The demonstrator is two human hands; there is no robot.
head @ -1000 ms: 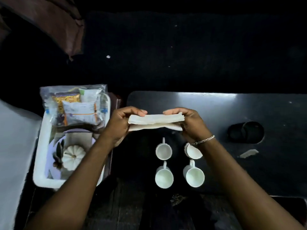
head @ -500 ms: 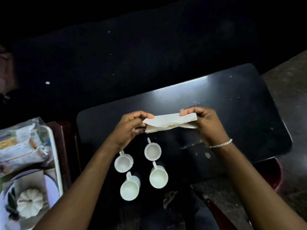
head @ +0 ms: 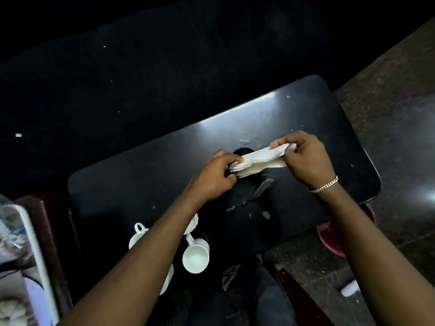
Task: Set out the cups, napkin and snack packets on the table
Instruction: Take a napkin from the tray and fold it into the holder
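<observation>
A folded white napkin (head: 259,161) is held above the middle of the black table (head: 146,180), stretched between both hands. My left hand (head: 211,177) pinches its near-left end; my right hand (head: 303,158), with a silver bracelet on the wrist, pinches its far-right end. Several white cups stand near the table's front edge: one cup (head: 195,255) is fully visible, another cup (head: 136,236) shows its handle and rim beside my left forearm, and the others are mostly hidden under that arm. Snack packets (head: 11,241) lie blurred in a white tray (head: 38,260) at the far left.
A dark round holder (head: 240,152) sits on the table just under the napkin. Chipped patches and pale crumbs mark the tabletop. A reddish stool (head: 329,241) stands under the table's right end, on stone floor. A small white pumpkin (head: 11,311) lies in the tray.
The view has swung right, so the tray has slid to the left edge. Both hands have carried the napkin farther out over the table, now above the dark round holder.
</observation>
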